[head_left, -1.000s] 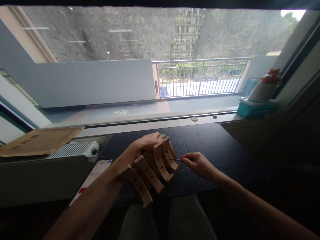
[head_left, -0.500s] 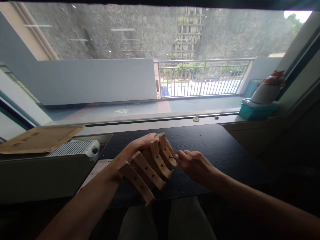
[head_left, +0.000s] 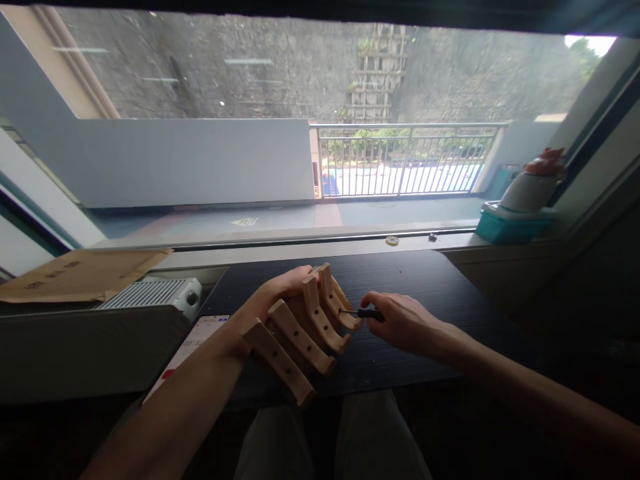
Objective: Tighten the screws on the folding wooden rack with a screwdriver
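A wooden hook rack [head_left: 290, 331] with several curved, drilled pegs is tilted over the dark table. My left hand [head_left: 294, 279] grips its far side, and most of those fingers are hidden behind the wood. In my right hand [head_left: 395, 318] is a screwdriver [head_left: 373, 314] with a black handle and a thin metal shaft. Its tip meets the lower hole of the farthest peg. The fingers of this hand are curled loosely about the handle, leaving much of it showing.
The black table [head_left: 415, 280] stands against the window sill. A phone [head_left: 213, 327] lies by my left forearm. On the sill are a tape roll [head_left: 393, 241], a small metal piece [head_left: 433, 237] and a teal box [head_left: 510, 225] under a bottle [head_left: 530, 190]. Cardboard [head_left: 80, 273] rests over the radiator [head_left: 150, 293].
My right hand has shifted slightly right along the screwdriver and loosened, so its black handle now shows. The rack and my left hand have barely moved.
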Action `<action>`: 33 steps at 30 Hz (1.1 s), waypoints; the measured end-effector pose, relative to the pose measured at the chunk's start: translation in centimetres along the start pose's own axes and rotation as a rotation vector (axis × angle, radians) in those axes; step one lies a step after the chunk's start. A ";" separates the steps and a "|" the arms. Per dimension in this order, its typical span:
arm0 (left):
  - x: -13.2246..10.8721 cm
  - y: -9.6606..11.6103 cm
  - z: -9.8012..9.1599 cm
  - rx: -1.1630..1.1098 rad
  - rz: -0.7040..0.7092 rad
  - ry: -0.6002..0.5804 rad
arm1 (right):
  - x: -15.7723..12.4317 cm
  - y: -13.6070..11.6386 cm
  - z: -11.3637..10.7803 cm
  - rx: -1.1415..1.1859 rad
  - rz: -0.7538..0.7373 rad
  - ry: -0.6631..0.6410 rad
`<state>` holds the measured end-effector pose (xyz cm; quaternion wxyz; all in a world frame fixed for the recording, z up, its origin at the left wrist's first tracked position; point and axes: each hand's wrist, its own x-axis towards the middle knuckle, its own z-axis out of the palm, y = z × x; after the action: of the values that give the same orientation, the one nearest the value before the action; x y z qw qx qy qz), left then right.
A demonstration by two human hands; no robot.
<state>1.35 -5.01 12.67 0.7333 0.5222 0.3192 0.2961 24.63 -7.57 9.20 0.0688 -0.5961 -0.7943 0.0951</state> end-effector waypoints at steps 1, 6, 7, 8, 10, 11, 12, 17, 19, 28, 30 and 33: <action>0.1 -0.1 -0.2 -0.001 0.008 -0.004 | -0.3 0.0 -0.3 -0.020 -0.028 0.028; 0.4 -0.8 -1.3 -0.008 -0.069 0.024 | -1.4 -0.1 -0.2 -0.054 -0.094 0.168; 0.4 -0.8 -1.4 -0.005 -0.087 0.017 | -1.5 -0.1 0.0 -0.032 -0.112 0.187; 0.3 -0.9 -1.5 0.000 -0.101 0.008 | -1.6 -0.1 0.3 -0.008 -0.125 0.204; 0.2 -0.9 -1.5 0.008 -0.119 -0.003 | -1.6 -0.1 0.8 0.027 -0.141 0.227; 0.2 -0.9 -1.5 0.007 -0.130 -0.003 | -1.5 -0.1 1.0 0.040 -0.149 0.232; 0.2 -0.9 -1.5 0.001 -0.137 0.002 | -1.5 0.0 1.1 0.051 -0.159 0.234; 0.2 -1.1 -1.7 -0.046 -0.175 0.021 | -1.0 0.0 1.6 0.092 -0.199 0.222; 0.2 -1.1 -1.7 -0.034 -0.171 0.019 | -0.8 -0.1 1.6 0.099 -0.207 0.220; 0.3 -1.0 -1.6 0.009 -0.137 0.009 | -0.6 -0.3 1.5 0.077 -0.221 0.185; 0.2 -0.9 -1.5 0.017 -0.114 -0.003 | -0.5 -0.2 1.3 0.040 -0.241 0.161; 0.1 -0.9 -1.4 0.018 -0.118 0.003 | -0.4 -0.1 0.7 -0.050 -0.279 0.133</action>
<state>0.40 -4.38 11.44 0.7443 0.5088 0.3530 0.2501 24.53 -8.03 8.56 0.1190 -0.4863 -0.8653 0.0253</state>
